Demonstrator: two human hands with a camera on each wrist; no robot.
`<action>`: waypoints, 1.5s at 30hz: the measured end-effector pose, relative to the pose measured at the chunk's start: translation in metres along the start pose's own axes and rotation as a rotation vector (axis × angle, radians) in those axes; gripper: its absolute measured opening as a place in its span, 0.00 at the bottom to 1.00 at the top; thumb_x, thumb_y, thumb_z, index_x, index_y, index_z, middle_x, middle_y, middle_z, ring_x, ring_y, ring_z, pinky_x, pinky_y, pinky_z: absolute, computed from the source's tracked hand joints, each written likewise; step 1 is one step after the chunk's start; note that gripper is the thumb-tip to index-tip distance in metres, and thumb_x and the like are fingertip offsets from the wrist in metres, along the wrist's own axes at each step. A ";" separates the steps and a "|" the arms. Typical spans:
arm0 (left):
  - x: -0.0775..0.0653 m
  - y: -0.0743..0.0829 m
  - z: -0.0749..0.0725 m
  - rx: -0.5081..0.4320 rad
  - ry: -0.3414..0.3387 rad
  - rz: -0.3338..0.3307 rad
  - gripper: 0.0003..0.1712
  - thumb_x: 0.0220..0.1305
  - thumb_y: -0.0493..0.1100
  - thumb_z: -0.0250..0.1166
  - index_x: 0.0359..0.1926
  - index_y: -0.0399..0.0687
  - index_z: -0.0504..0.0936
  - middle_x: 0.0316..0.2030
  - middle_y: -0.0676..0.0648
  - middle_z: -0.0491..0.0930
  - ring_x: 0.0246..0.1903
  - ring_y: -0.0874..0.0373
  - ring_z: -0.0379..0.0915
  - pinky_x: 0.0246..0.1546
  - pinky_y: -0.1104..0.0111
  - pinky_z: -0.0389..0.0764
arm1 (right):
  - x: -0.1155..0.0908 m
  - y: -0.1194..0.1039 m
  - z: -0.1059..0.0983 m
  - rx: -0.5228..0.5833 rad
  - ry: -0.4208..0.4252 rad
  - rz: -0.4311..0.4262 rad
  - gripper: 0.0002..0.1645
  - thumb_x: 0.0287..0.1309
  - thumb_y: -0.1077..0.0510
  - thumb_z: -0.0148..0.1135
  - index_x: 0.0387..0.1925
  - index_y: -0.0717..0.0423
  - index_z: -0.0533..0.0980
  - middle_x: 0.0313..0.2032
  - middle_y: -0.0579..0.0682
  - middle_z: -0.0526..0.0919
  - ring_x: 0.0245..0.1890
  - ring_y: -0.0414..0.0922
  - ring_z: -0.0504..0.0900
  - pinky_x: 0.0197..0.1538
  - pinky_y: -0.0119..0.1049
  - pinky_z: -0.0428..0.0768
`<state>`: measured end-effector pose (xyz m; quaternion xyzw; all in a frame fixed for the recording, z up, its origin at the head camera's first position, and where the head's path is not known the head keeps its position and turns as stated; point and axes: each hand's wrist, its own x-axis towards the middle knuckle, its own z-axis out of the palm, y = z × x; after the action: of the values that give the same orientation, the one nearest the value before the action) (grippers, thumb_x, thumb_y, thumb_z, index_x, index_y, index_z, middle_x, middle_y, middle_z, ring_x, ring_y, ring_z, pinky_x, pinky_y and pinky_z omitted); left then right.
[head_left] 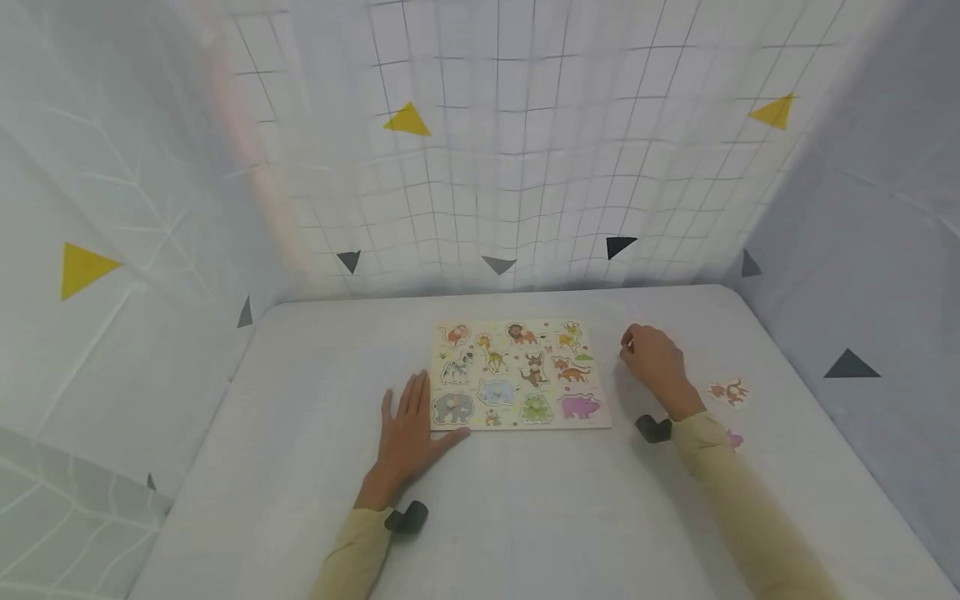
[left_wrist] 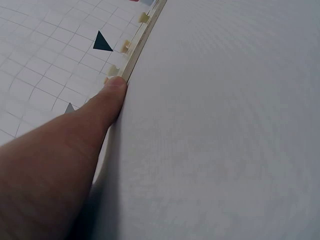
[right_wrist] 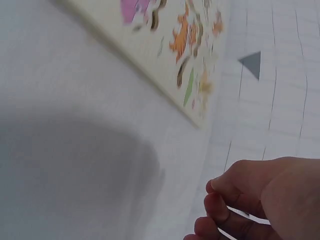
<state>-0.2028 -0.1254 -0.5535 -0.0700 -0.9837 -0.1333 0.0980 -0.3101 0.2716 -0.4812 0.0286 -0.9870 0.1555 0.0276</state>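
Observation:
A wooden animal peg puzzle board [head_left: 521, 423] lies flat in the middle of the table. My left hand [head_left: 408, 437] rests at its near left corner, fingers straight along the left edge and thumb along the front edge. In the left wrist view the thumb [left_wrist: 116, 85] presses on the board's rim, with several small knobs standing beyond it. My right hand [head_left: 652, 362] is just right of the board, fingers loosely bent and thumb close to the index finger. Between the right fingertips [right_wrist: 216, 206] no piece shows.
Right of the board, a loose brown-and-white animal piece [head_left: 727, 391] lies on the table. A pink piece [head_left: 735, 439] is partly hidden by the right sleeve [head_left: 720, 467]. White cloth walls with coloured triangles surround the table [head_left: 517, 517] on the back and sides.

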 end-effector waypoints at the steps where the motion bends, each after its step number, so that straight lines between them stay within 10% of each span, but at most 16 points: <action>1: 0.000 0.000 0.000 0.003 -0.002 0.000 0.64 0.42 0.80 0.50 0.70 0.46 0.42 0.71 0.49 0.45 0.71 0.53 0.40 0.67 0.46 0.38 | -0.002 0.006 -0.002 0.000 0.000 0.010 0.11 0.55 0.58 0.50 0.38 0.60 0.73 0.32 0.57 0.79 0.26 0.48 0.75 0.21 0.34 0.70; 12: 0.001 0.001 -0.002 0.012 0.002 0.001 0.63 0.42 0.79 0.52 0.69 0.44 0.45 0.71 0.48 0.47 0.71 0.52 0.43 0.67 0.46 0.40 | -0.024 0.067 -0.002 -0.103 0.142 0.208 0.19 0.54 0.55 0.47 0.29 0.73 0.67 0.29 0.71 0.69 0.29 0.68 0.69 0.17 0.50 0.63; 21: 0.000 -0.004 0.005 0.019 -0.005 -0.007 0.64 0.42 0.81 0.48 0.70 0.46 0.41 0.71 0.49 0.44 0.71 0.54 0.39 0.68 0.47 0.38 | -0.033 0.101 0.006 -0.111 0.040 0.412 0.23 0.57 0.58 0.32 0.38 0.80 0.60 0.42 0.83 0.61 0.42 0.75 0.61 0.31 0.61 0.65; 45: 0.001 -0.004 0.005 0.016 0.005 -0.003 0.64 0.41 0.82 0.48 0.70 0.46 0.42 0.71 0.49 0.45 0.71 0.54 0.40 0.67 0.46 0.38 | -0.039 0.110 0.009 -0.049 0.068 0.454 0.24 0.54 0.61 0.33 0.42 0.82 0.59 0.40 0.81 0.64 0.35 0.72 0.68 0.24 0.55 0.68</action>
<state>-0.2052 -0.1271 -0.5593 -0.0673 -0.9846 -0.1256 0.1010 -0.2784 0.3754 -0.5256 -0.2003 -0.9701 0.1343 0.0257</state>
